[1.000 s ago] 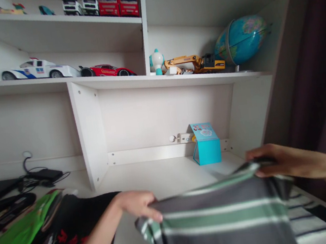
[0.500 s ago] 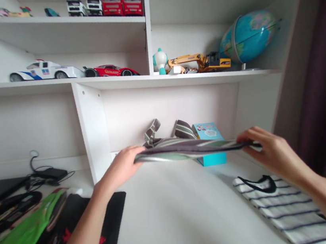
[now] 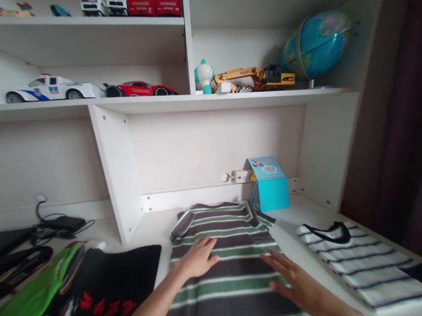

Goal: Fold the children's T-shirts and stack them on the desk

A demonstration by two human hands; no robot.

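A grey and green striped shirt (image 3: 224,231) lies spread flat on the white desk (image 3: 148,227), its collar end toward the back wall. My left hand (image 3: 196,259) rests palm down on its upper left part, fingers stretched out. My right hand (image 3: 291,279) lies flat on the shirt's right side, fingers spread. Neither hand holds anything.
A folded white shirt with dark stripes (image 3: 368,264) lies to the right. A black printed shirt (image 3: 112,290) and a green garment (image 3: 24,307) lie to the left. A teal box (image 3: 271,184) stands at the back. Toy cars, an excavator and a globe (image 3: 316,45) fill the shelves above.
The striped shirt, held up in the air by both hands before, now lies flat on the desk. Both hands have let go and rest open on it.
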